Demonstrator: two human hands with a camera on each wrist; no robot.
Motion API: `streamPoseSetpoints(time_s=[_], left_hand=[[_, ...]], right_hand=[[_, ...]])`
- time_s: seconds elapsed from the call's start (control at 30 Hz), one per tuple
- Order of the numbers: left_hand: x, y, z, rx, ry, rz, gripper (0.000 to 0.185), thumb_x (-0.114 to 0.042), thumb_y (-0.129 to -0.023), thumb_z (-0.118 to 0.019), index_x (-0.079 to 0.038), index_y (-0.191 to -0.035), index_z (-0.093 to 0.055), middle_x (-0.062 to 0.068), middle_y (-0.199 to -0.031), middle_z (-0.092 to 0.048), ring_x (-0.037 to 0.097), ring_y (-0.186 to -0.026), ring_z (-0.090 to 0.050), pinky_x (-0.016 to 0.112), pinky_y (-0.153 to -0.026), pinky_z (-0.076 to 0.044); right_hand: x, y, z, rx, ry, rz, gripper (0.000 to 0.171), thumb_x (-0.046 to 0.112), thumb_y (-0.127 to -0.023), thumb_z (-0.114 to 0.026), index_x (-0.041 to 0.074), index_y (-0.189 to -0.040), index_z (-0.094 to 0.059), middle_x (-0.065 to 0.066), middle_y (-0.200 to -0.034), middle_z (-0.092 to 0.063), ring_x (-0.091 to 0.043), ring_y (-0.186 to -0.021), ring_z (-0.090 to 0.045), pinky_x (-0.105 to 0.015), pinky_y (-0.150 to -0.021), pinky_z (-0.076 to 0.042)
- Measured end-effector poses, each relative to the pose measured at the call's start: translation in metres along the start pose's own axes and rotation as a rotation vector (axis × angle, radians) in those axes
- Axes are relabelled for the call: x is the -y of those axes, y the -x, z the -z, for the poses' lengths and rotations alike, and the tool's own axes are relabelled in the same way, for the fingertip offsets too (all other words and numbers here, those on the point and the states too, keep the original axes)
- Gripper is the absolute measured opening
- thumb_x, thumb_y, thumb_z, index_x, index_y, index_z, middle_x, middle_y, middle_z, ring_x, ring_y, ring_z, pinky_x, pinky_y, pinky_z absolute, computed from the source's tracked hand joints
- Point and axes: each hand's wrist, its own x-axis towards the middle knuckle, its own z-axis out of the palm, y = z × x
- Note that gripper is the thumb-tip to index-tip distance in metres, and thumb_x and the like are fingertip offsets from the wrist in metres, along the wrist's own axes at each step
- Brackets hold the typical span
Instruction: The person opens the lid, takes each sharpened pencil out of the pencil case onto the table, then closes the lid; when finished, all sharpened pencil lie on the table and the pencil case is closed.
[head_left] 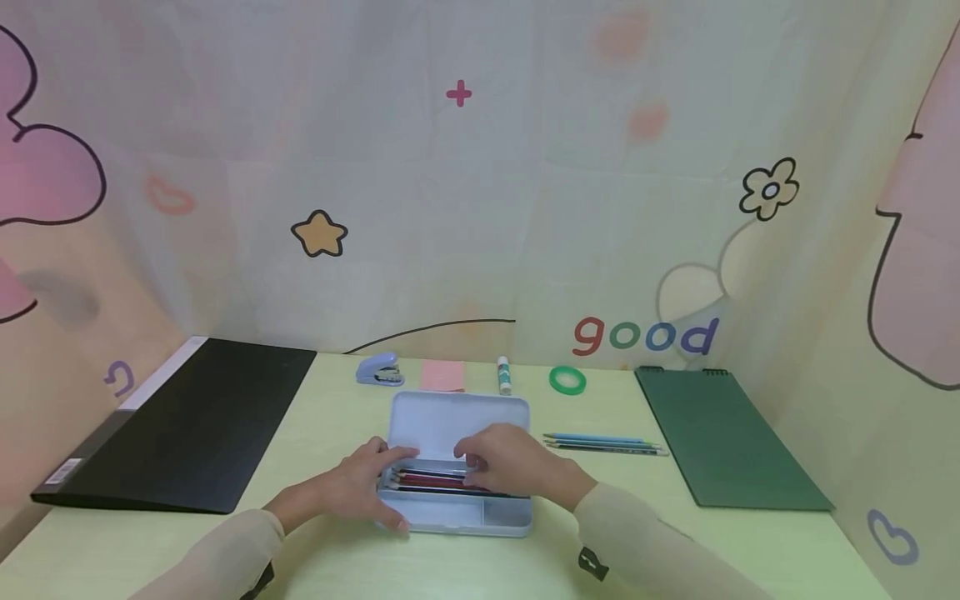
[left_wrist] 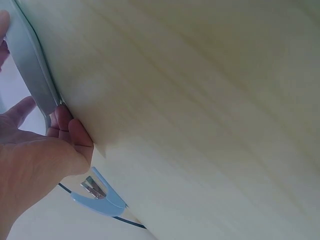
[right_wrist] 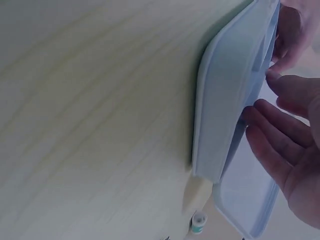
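Observation:
An open pale blue pencil case (head_left: pixel 438 515) lies on the table, its lid (head_left: pixel 442 421) folded back. Several pencils (head_left: pixel 431 481), some dark and some red, lie in its long compartment. My left hand (head_left: pixel 356 487) holds the case's left end, with fingers curled against its side wall in the left wrist view. Bent over the right ends of the pencils is my right hand (head_left: pixel 510 458). The right wrist view shows its fingers (right_wrist: pixel 280 145) dipping inside the case (right_wrist: pixel 220 110); the wall hides the fingertips, so I cannot tell whether they pinch a pencil.
Behind the case stand a stapler (head_left: pixel 379 369), pink sticky notes (head_left: pixel 442 375), a glue stick (head_left: pixel 504 376) and green tape (head_left: pixel 567 381). Several pencils (head_left: pixel 603 443) lie to the right, beside a green notepad (head_left: pixel 735 442). A black folder (head_left: pixel 187 425) lies left.

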Motion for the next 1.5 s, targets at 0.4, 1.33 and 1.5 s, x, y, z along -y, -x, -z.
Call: streamPoseSetpoints(time_s=[0.4,1.33,1.5], left_hand=[[0.000,0.000,0.001,0.002,-0.009,-0.003,0.092,-0.043,-0.068,-0.090,-0.019,-0.147,-0.048,0.006,-0.109,-0.041,0.023,-0.099,-0.041,0.038,-0.081,-0.036],[0.003,0.000,0.000,-0.005,-0.006,-0.043,0.092,-0.041,-0.068,-0.091,-0.015,-0.146,-0.049,0.007,-0.107,-0.041,0.023,-0.097,-0.040,0.036,-0.079,-0.035],[0.003,-0.001,-0.001,-0.002,0.001,-0.035,0.092,-0.041,-0.068,-0.090,-0.016,-0.146,-0.049,0.007,-0.108,-0.041,0.023,-0.098,-0.040,0.037,-0.079,-0.035]], right_hand=[[0.020,-0.015,-0.003,0.096,0.117,-0.094,0.028,0.024,-0.083,-0.082,0.021,-0.110,-0.075,0.011,-0.079,-0.069,-0.005,-0.072,-0.054,-0.024,-0.073,-0.046],[0.025,-0.020,-0.004,0.183,0.141,-0.043,0.036,0.012,-0.088,-0.073,0.024,-0.122,-0.071,0.008,-0.101,-0.074,-0.007,-0.076,-0.055,-0.026,-0.082,-0.049],[0.025,-0.020,-0.004,0.204,0.116,-0.048,0.036,0.011,-0.090,-0.072,0.023,-0.124,-0.070,0.007,-0.105,-0.074,-0.007,-0.080,-0.056,-0.027,-0.087,-0.050]])
